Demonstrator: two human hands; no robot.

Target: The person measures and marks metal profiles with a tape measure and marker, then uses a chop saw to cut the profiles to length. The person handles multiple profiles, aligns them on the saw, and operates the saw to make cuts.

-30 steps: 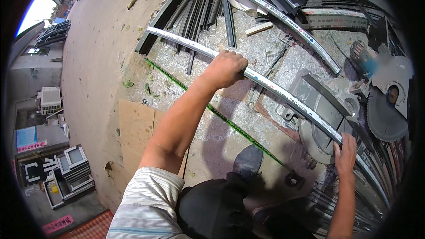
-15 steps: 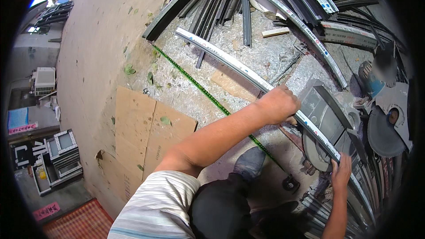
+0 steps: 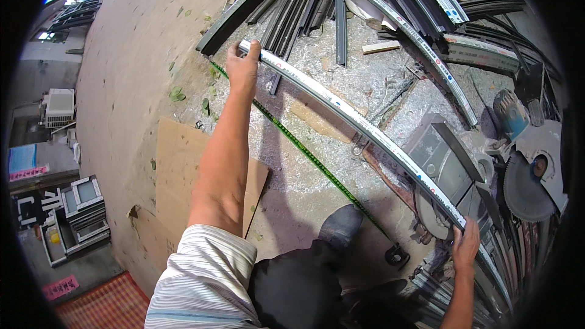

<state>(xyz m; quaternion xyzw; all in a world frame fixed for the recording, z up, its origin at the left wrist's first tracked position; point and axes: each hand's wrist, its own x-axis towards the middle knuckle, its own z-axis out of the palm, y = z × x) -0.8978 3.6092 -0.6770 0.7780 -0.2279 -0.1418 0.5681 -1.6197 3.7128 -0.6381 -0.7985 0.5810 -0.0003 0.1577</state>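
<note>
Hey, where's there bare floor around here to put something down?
Most room: the sandy floor up and left of the cardboard, with just scattered leaves. A smaller patch lies between the cardboard, the green tape and the shoe. It's crowded on the right around the saw blade, and at the top, where dark bars lie bunched.

A white film on the long profile (image 3: 341, 105) bears rows of small dark characters with blue and red round marks, too small to make out. Beyond it, a curved profile (image 3: 426, 53) carries similar print. Just below the long profile, the green tape blade (image 3: 317, 161) has fine dark graduations, their figures unreadable. Far to its left, a black board (image 3: 36, 202) shows large white characters, and a pink strip (image 3: 60, 287) bears dark ones.
</note>
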